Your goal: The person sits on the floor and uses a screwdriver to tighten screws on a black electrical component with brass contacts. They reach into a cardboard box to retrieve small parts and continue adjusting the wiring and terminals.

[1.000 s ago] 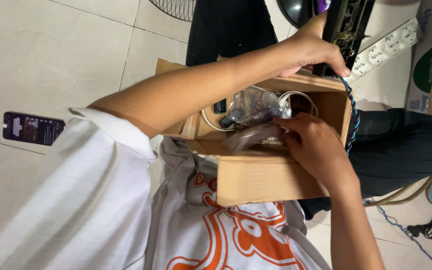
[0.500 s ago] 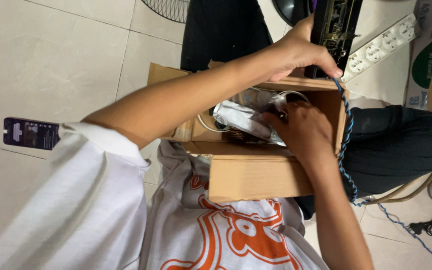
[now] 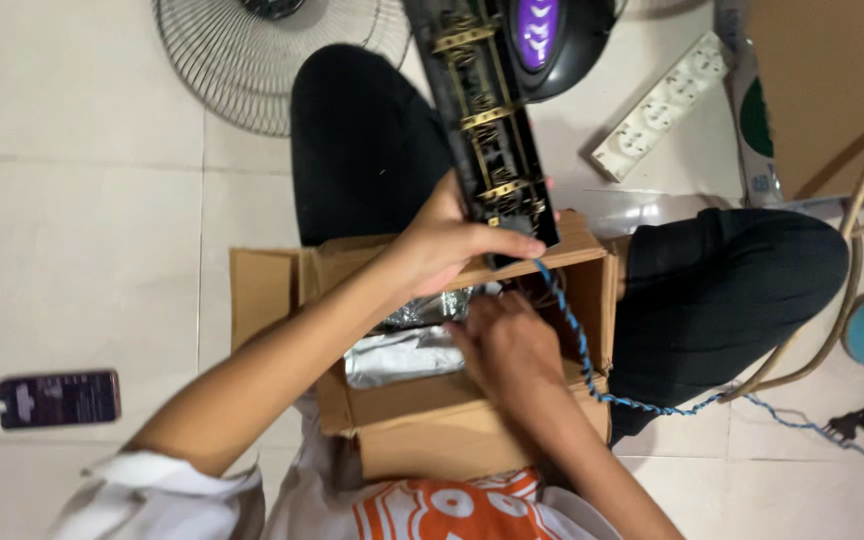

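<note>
black strip [image 3: 487,130] runs lengthwise away from the box [image 3: 452,440], gripped by left hand [image 3: 447,245]; right hand [image 3: 507,350] digs inside, grip unclear.

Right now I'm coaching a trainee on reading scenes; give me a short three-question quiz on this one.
1. True or false: the left hand grips the long black strip with brass contacts.
2. Where is the right hand? A) inside the cardboard box B) on the phone C) on the white power strip
3. What colour is the twisted cord hanging from the strip?

Key: 1 true; 2 A; 3 blue.
</note>
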